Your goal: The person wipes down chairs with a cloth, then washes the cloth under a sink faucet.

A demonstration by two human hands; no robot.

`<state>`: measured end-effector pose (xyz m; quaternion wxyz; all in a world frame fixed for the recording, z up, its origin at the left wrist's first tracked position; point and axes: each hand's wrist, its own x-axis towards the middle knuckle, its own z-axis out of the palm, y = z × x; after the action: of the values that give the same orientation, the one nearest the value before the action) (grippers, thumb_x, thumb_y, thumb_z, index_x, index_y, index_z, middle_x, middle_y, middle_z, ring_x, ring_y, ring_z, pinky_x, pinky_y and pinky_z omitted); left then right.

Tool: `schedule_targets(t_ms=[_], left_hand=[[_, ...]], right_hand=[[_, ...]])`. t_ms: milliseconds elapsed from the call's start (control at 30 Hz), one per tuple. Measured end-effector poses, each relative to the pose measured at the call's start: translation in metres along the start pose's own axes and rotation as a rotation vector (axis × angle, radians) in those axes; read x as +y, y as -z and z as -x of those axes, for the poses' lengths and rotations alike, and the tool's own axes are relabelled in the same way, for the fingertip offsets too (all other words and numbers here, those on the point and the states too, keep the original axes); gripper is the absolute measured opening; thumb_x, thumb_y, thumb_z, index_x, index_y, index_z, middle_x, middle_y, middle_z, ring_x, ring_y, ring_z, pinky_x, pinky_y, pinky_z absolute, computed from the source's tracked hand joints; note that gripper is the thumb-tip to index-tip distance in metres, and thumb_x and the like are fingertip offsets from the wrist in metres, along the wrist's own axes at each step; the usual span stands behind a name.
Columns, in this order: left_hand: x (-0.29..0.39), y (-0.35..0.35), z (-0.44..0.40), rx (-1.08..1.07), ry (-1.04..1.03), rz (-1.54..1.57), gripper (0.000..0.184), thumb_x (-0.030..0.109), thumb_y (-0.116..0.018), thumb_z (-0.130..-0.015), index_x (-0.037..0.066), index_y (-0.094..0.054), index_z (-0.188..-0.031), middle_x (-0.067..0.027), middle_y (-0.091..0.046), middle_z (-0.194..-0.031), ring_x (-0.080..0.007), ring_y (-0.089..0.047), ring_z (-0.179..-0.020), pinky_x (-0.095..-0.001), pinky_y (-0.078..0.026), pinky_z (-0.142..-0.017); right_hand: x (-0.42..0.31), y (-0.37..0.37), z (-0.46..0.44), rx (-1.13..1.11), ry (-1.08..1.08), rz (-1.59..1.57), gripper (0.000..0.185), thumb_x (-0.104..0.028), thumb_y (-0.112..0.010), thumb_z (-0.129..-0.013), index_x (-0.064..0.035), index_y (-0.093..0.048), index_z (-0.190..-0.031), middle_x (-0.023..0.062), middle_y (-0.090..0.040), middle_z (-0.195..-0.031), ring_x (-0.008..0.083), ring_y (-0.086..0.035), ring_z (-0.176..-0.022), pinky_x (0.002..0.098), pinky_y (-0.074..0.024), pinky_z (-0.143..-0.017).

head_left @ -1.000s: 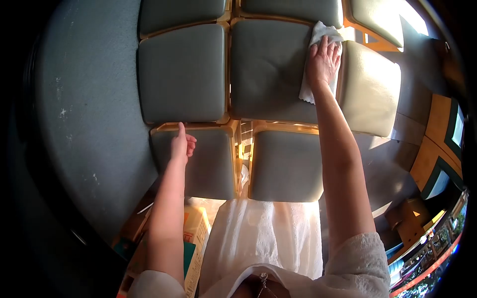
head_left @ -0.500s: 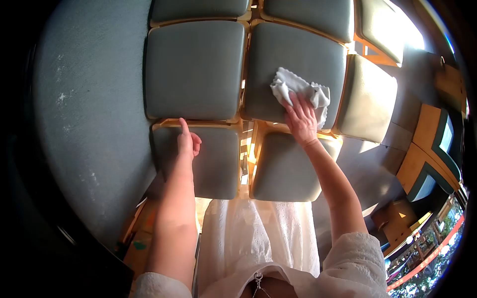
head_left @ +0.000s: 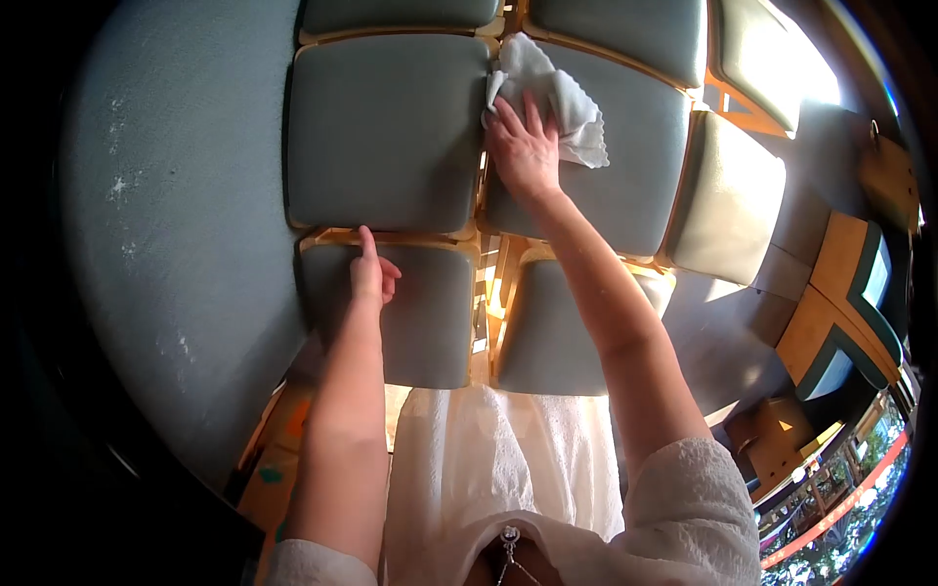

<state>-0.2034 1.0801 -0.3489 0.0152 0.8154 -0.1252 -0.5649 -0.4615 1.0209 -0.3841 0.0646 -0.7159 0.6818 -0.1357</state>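
Observation:
My right hand [head_left: 526, 161] presses a light grey cloth [head_left: 557, 98] with scalloped edges onto the far right grey padded seat [head_left: 620, 186]. The cloth is bunched beneath the fingers and reaches the seat's left edge. My left hand [head_left: 371, 276] is over the near left grey seat [head_left: 420, 332], holding nothing. One of its fingers points forward to the wooden front edge of the far left grey seat [head_left: 386, 137], while the others are partly curled and apart from it. Whether that fingertip touches the edge cannot be made out.
More padded seats with wooden frames stand close together, among them a sunlit seat [head_left: 728, 195] on the right. A long grey surface with white marks [head_left: 147, 195] runs along the left. Wooden furniture with dark green edges [head_left: 831, 303] stands at right.
My right hand has moved the cloth forward and left across the seat, from its near right part to its far left edge. My left hand has stayed almost in place.

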Motion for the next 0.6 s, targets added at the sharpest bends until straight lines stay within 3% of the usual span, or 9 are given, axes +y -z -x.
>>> schedule_targets(t_ms=[133, 200, 267, 400, 467, 533, 600], left_hand=[[0.003, 0.000, 0.001, 0.005, 0.032, 0.018, 0.081, 0.076, -0.030, -0.073, 0.002, -0.043, -0.043, -0.0036, -0.034, -0.036, -0.0139, -0.031, -0.030, -0.0244, -0.021, -0.030], [0.002, 0.001, 0.002, -0.003, 0.029, 0.024, 0.081, 0.076, -0.029, -0.073, 0.002, -0.043, -0.043, -0.0037, -0.034, -0.036, -0.0140, -0.031, -0.030, -0.0244, -0.021, -0.030], [0.004, 0.000, 0.004, 0.012, 0.024, -0.012, 0.081, 0.076, -0.028, -0.073, 0.002, -0.044, -0.043, -0.0038, -0.035, -0.037, -0.0138, -0.032, -0.030, -0.0244, -0.022, -0.030], [0.002, 0.000, 0.002, -0.011, 0.004, -0.005, 0.082, 0.076, -0.027, -0.073, 0.002, -0.045, -0.043, -0.0039, -0.036, -0.037, -0.0135, -0.034, -0.030, -0.0240, -0.022, -0.030], [-0.001, -0.001, 0.001, 0.017, -0.022, 0.007, 0.079, 0.077, -0.029, -0.072, 0.005, -0.040, -0.042, -0.0015, -0.030, -0.036, -0.0121, -0.025, -0.028, -0.0244, -0.017, -0.030], [-0.002, 0.000, 0.001, 0.026, -0.035, 0.005, 0.080, 0.077, -0.028, -0.072, 0.004, -0.041, -0.042, -0.0019, -0.030, -0.035, -0.0127, -0.025, -0.027, -0.0251, -0.017, -0.030], [-0.002, 0.003, -0.004, -0.040, -0.033, -0.025, 0.083, 0.075, -0.026, -0.074, 0.000, -0.047, -0.044, -0.0045, -0.036, -0.036, -0.0137, -0.033, -0.028, -0.0251, -0.022, -0.028]], right_hand=[[-0.017, 0.032, 0.118, -0.115, 0.034, -0.050, 0.042, -0.019, -0.051, -0.078, -0.0194, -0.048, -0.120, 0.0051, -0.033, -0.134, 0.0355, -0.031, -0.120, 0.0512, -0.0268, -0.094], [0.002, 0.042, 0.163, -0.169, -0.057, 0.028, 0.044, -0.018, -0.052, -0.078, -0.0177, -0.046, -0.122, 0.0084, -0.030, -0.136, 0.0367, -0.031, -0.120, 0.0509, -0.0259, -0.095], [0.028, 0.054, 0.181, -0.115, -0.293, 0.142, 0.045, -0.019, -0.049, -0.082, -0.0157, -0.041, -0.126, 0.0111, -0.030, -0.136, 0.0382, -0.030, -0.121, 0.0507, -0.0242, -0.097], [0.117, 0.038, 0.133, 0.167, -0.641, 0.145, 0.045, -0.030, -0.038, -0.089, -0.0151, -0.032, -0.131, 0.0144, -0.036, -0.132, 0.0377, -0.026, -0.124, 0.0482, -0.0193, -0.101], [0.144, 0.029, 0.071, 0.227, -0.746, 0.093, 0.043, -0.031, -0.037, -0.089, -0.0151, -0.037, -0.129, 0.0150, -0.040, -0.129, 0.0365, -0.028, -0.124, 0.0461, -0.0190, -0.102], [0.120, 0.023, 0.011, 0.235, -0.664, 0.217, 0.040, -0.031, -0.038, -0.089, -0.0156, -0.041, -0.125, 0.0140, -0.043, -0.127, 0.0354, -0.030, -0.123, 0.0458, -0.0205, -0.101], [0.072, 0.003, -0.029, 0.216, -0.338, 0.054, 0.037, -0.030, -0.041, -0.088, -0.0152, -0.045, -0.121, 0.0120, -0.043, -0.127, 0.0361, -0.031, -0.122, 0.0467, -0.0224, -0.100]])
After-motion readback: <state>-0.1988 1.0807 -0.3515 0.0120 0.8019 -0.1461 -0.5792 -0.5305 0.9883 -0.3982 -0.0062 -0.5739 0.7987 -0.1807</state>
